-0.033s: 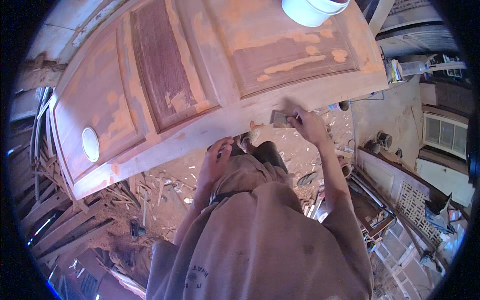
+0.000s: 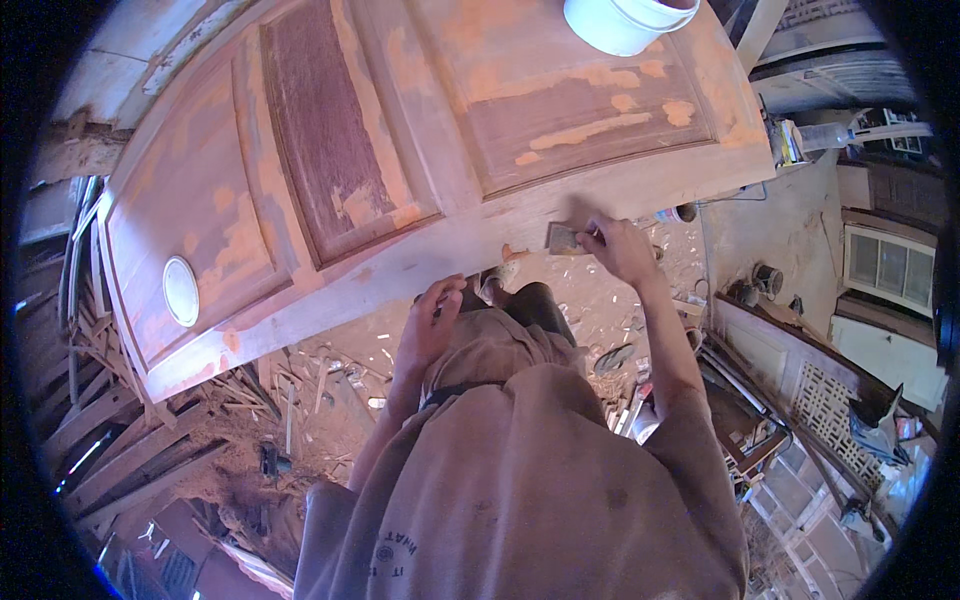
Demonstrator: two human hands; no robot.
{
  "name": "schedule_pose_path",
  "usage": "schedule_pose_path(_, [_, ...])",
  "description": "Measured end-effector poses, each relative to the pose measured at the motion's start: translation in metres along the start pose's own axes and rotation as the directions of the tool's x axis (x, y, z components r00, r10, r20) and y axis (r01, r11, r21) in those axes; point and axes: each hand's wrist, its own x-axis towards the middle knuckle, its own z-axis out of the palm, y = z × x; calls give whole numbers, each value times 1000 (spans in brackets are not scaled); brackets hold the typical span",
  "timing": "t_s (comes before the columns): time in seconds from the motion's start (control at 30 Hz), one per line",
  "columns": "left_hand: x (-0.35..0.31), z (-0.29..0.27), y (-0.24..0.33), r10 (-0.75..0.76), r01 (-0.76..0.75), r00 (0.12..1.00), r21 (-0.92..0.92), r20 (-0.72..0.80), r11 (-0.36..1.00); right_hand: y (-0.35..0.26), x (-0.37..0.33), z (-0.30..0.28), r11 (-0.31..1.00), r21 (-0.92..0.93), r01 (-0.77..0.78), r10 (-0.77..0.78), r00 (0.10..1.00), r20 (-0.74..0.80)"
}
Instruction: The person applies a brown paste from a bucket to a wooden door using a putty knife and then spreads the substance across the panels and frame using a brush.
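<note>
A large panelled wooden door [image 2: 455,175] lies flat in front of me, smeared with patches of orange filler. Near its front edge, my right hand [image 2: 622,250] pinches a small flat putty scraper [image 2: 563,238]. The blade sits against or just over the door's near edge; I cannot tell if it touches. A small orange lump of filler [image 2: 513,252] shows on that edge, left of the scraper. My left hand [image 2: 432,315] is beside the near edge, its fingers loosely bent and apart, with nothing visible in them.
A white bucket [image 2: 618,28] stands on the door's far right, and a round white lid [image 2: 181,291] lies at its left end. Wood scraps [image 2: 270,390] are heaped on the floor at left. Shavings litter the ground. Lattice panel [image 2: 835,425] and boards lean at right.
</note>
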Motion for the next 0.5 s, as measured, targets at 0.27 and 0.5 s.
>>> schedule_pose_path(0.27, [41,21,-10,11,4,988,-97,151,995,-34,17,12,988,53,145,-144,989,-25])
schedule_pose_path(0.5, [56,29,1,110,-95,987,-132,119,987,-73,8,27,998,60,12,-13,1000,22])
